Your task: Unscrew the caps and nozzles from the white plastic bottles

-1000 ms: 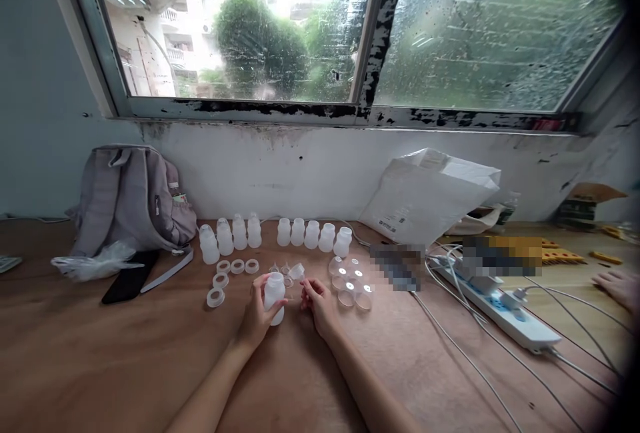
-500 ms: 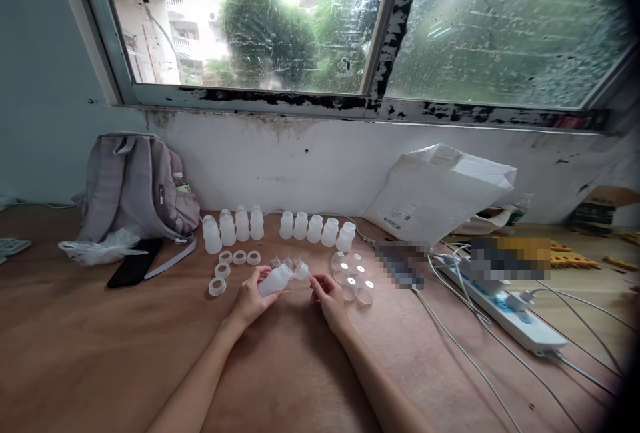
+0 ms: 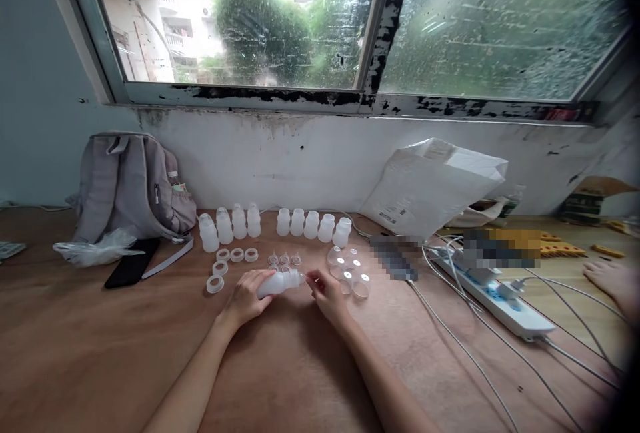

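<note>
My left hand (image 3: 243, 298) is wrapped round a small translucent white bottle (image 3: 277, 283), held on its side with its mouth pointing right. My right hand (image 3: 325, 292) pinches at the bottle's mouth, where a small clear nipple-like piece sits; its fingers are closed. Beyond the hands lie clear nipples (image 3: 284, 259), white rings (image 3: 237, 254) and clear dome caps (image 3: 349, 268). Two rows of the same bottles (image 3: 313, 224) stand upright by the wall.
A grey backpack (image 3: 133, 184), a black phone (image 3: 131, 264) and a plastic bag (image 3: 95, 249) lie at the left. A white padded envelope (image 3: 433, 185), a power strip (image 3: 505, 304) with cables, and another person's hand (image 3: 613, 280) are at the right.
The bottle has gone from upright in my left hand to lying sideways. My right hand has brought the small clear piece to its mouth.
</note>
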The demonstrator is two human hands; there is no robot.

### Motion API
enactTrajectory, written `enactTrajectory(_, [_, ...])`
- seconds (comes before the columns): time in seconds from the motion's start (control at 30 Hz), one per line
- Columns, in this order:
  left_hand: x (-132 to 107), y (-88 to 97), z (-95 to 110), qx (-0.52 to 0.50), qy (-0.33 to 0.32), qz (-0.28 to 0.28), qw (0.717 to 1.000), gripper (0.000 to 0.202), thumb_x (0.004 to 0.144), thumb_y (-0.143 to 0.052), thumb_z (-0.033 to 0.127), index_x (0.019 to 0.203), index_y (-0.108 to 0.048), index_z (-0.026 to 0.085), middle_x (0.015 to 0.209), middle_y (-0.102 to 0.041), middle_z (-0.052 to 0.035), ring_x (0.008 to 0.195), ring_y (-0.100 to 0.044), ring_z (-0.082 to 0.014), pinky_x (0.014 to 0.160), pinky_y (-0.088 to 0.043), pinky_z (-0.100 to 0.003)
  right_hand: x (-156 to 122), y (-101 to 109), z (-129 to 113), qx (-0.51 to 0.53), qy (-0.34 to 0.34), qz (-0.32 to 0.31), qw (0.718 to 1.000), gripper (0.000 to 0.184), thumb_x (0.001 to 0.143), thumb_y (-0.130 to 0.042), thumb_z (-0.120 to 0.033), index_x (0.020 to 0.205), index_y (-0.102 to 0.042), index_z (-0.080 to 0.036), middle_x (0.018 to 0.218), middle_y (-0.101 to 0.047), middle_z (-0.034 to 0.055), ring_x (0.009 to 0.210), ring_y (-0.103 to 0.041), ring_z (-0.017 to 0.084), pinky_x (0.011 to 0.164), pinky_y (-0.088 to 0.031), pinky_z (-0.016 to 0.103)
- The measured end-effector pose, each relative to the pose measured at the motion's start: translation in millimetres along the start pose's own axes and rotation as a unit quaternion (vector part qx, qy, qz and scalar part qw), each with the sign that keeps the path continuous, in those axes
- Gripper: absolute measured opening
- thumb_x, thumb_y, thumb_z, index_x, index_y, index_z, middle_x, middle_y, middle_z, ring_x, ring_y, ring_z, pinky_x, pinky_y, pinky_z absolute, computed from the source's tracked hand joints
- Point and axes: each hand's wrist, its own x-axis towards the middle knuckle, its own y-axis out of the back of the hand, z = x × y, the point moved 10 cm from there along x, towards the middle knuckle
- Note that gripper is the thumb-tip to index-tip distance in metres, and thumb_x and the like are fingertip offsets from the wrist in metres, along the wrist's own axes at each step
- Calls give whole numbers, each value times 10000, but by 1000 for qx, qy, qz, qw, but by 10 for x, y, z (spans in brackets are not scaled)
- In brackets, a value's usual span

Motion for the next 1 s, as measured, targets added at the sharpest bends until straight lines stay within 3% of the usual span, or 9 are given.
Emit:
enactTrajectory(0.3, [19, 10, 80, 4, -25, -5, 1000, 469, 673, -580, 202, 1126, -465, 250, 1062, -568, -47, 975, -503, -217, 857, -381, -386, -8, -62, -14, 50, -19, -29, 998, 166, 728, -514, -353, 691, -558, -198, 602, -538, 6, 465, -453, 119, 436, -369, 230])
enactTrajectory(0.53, [18, 52, 99, 1, -26, 5, 1000, 475, 666, -577, 182, 1124, -472, 251, 1054, -573, -48, 974, -507, -220, 856, -385, -385, -19, -107, -27, 29, -22, -50, 998, 155, 752, -488, -331, 717, -549, -194, 560, -498, -8, 450, -442, 116, 433, -358, 226])
enactTrajectory(1.0, [11, 20, 104, 1, -37, -16, 999, 476, 678, -546, 155, 1136, -455, 246, 1087, -554, -49, 1004, -481, -220, 887, -357, -399, -26, -114, 6, 29, -35, -56, 997, 299, 759, -465, -409, 568, -515, -184, 461, -495, -13, 412, -434, 111, 400, -326, 207])
